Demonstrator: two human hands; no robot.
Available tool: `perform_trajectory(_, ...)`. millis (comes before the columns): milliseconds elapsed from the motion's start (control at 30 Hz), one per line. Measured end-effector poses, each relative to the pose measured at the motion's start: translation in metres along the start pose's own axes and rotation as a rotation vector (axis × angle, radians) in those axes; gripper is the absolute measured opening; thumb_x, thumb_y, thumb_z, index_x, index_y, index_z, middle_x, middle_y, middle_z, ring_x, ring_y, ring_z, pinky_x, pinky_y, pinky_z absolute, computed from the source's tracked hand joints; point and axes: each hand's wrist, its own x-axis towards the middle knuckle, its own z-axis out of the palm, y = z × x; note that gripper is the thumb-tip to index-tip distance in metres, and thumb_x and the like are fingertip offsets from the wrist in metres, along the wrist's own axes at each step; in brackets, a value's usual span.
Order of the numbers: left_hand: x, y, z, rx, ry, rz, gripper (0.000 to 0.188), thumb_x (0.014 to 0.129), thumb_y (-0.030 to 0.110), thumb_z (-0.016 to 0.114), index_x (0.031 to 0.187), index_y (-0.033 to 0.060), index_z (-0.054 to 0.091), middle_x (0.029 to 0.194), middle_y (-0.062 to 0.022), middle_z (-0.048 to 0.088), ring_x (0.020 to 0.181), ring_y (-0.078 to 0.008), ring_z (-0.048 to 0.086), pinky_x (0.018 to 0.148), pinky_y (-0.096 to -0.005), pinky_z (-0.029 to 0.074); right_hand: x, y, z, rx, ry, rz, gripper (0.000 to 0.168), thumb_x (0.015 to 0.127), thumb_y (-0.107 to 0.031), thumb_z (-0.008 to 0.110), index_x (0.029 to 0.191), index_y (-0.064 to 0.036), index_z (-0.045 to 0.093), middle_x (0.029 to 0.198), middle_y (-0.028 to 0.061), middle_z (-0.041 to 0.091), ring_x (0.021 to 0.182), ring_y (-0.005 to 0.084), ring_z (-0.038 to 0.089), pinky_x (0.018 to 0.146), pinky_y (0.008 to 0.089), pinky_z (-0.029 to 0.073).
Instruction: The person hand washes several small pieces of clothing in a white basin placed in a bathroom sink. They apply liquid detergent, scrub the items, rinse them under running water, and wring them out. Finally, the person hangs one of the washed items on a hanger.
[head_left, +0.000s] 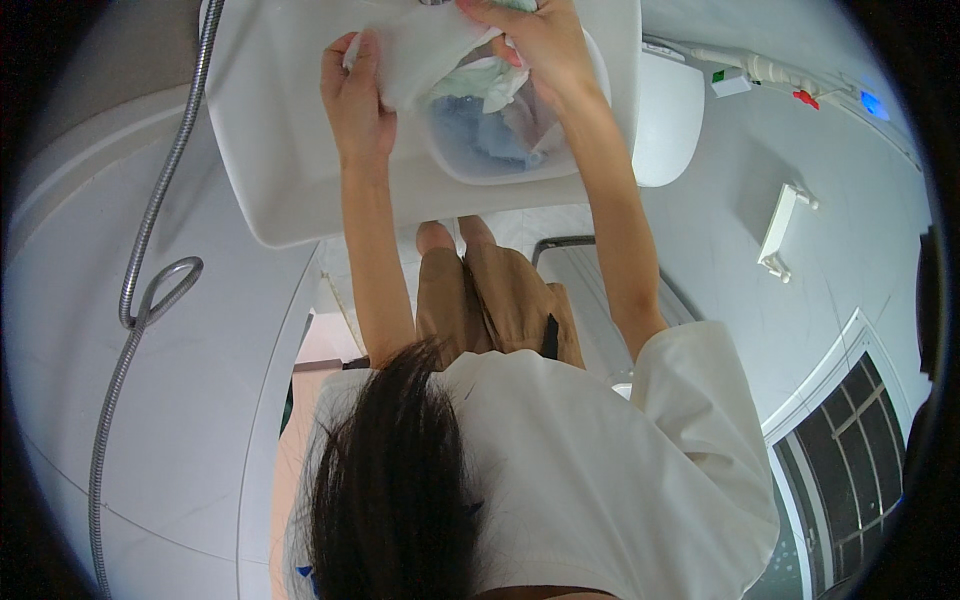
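Observation:
A thin white wet cloth (420, 64) is stretched between my two hands above the sink. My left hand (356, 94) pinches its left edge between thumb and fingers. On the other side, my right hand (544, 45) grips the cloth near its upper right part. Below and to the right, a translucent plastic basin (480, 178) stands inside the white sink (300, 165). Pale green fabric (480, 82), blue fabric (480, 131) and greyish fabric (531, 120) lie in the basin. The cloth and my right hand hide part of the basin.
A metal shower hose (150, 210) hangs looped at the left. A metal faucet part (433, 2) shows at the top edge. Right of the sink are a white toilet lid (667, 124), a red valve handle (806, 99) and a wall-mounted holder (778, 229). A barred window (847, 450) is at lower right.

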Motion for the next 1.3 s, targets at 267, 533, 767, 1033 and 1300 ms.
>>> perform_trajectory(267, 0.012, 0.004, 0.004, 0.199, -0.171, -0.184, 0.039, 0.09, 0.036, 0.043, 0.104, 0.0018, 0.056, 0.094, -0.0065, 0.058, 0.083, -0.0136, 0.055, 0.071, -0.0267, 0.046, 0.01, 0.018, 0.004, 0.302, -0.255, 0.05, 0.012, 0.079, -0.009, 0.06, 0.086, 0.0, 0.058, 0.057, 0.0002, 0.053, 0.041, 0.0048, 0.043, 0.034, 0.019, 0.028)
perform_trajectory(533, -0.008, 0.001, 0.027, 0.763, -0.301, 0.099, 0.041, 0.089, 0.04, 0.046, 0.095, 0.0008, 0.058, 0.076, -0.0031, 0.059, 0.068, -0.0105, 0.057, 0.058, -0.0237, 0.046, 0.029, 0.03, 0.015, 0.392, -0.222, 0.151, 0.015, 0.076, -0.003, 0.057, 0.089, 0.002, 0.053, 0.059, 0.001, 0.05, 0.041, 0.0069, 0.043, 0.032, 0.0206, 0.028)
perform_trajectory(767, -0.002, -0.02, 0.013, 0.19, -0.374, -0.05, 0.024, 0.088, 0.02, 0.051, 0.098, -0.0009, 0.058, 0.084, -0.0038, 0.06, 0.073, -0.0099, 0.056, 0.063, -0.0235, 0.046, 0.034, 0.035, 0.005, 0.527, -0.18, 0.156, 0.006, 0.077, -0.004, 0.057, 0.08, 0.001, 0.056, 0.06, 0.0016, 0.051, 0.039, 0.0073, 0.04, 0.031, 0.0199, 0.024)
perform_trajectory(1033, -0.019, 0.003, -0.001, 0.123, -0.369, -0.098, 0.018, 0.078, 0.005, 0.051, 0.093, 0.0007, 0.059, 0.089, -0.0046, 0.058, 0.079, -0.0129, 0.053, 0.072, -0.024, 0.043, 0.009, 0.009, -0.006, 0.545, -0.195, 0.091, 0.016, 0.08, -0.013, 0.062, 0.084, 0.002, 0.057, 0.063, 0.0042, 0.055, 0.038, 0.0055, 0.038, 0.03, 0.0187, 0.023)
perform_trajectory(1300, -0.01, 0.027, -0.003, 0.032, -0.134, -0.156, 0.019, 0.083, 0.014, 0.059, 0.093, -0.0014, 0.059, 0.091, -0.0031, 0.058, 0.086, -0.013, 0.053, 0.077, -0.0256, 0.045, -0.012, 0.001, -0.015, 0.379, 0.027, 0.032, 0.026, 0.076, -0.016, 0.067, 0.092, -0.001, 0.053, 0.061, 0.001, 0.051, 0.036, 0.0055, 0.035, 0.031, 0.0195, 0.021)
